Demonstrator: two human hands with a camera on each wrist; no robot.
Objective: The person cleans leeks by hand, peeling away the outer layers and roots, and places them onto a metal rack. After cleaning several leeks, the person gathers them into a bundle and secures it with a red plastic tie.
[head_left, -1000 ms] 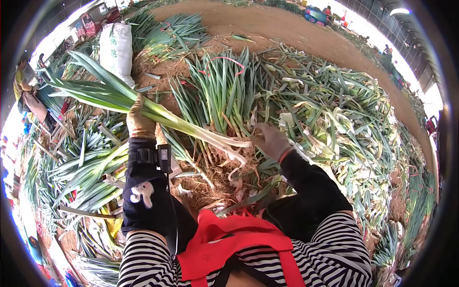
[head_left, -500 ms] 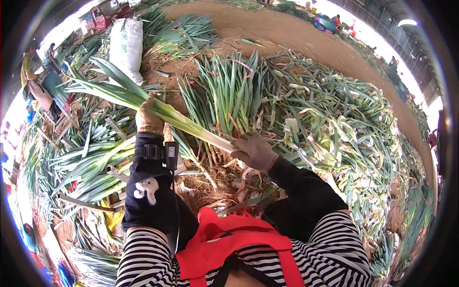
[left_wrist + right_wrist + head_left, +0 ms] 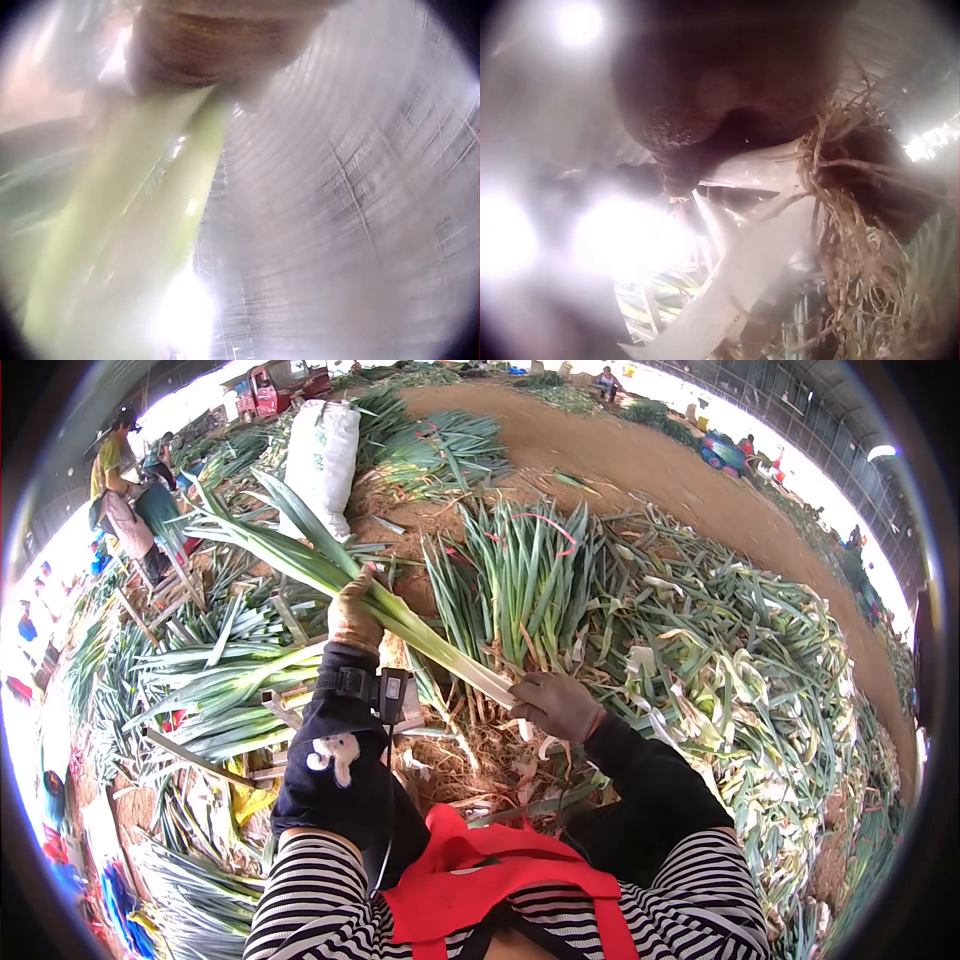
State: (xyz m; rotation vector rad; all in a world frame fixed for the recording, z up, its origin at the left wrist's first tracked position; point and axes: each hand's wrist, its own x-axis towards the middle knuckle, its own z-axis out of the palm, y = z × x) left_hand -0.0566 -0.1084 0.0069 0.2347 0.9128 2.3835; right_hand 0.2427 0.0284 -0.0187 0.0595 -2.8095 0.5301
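Right hand [image 3: 555,705] now closes on scallion [image 3: 440,648] root end; curling skin strip gone. Left hand [image 3: 355,615] still grips green stalk. We judge peel done.

Head view fisheye, steeply down, left wrist view tight against the leek [image 3: 127,225], right wrist view tight under its roots [image 3: 844,217], all three share that leek.

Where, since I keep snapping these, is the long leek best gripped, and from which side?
Probably on the firm pale stalk of the leek, not the spreading leaves. It lies slanted across the body, so come from the near side, as the left hand does below the leaf fan and the right hand at the root end.
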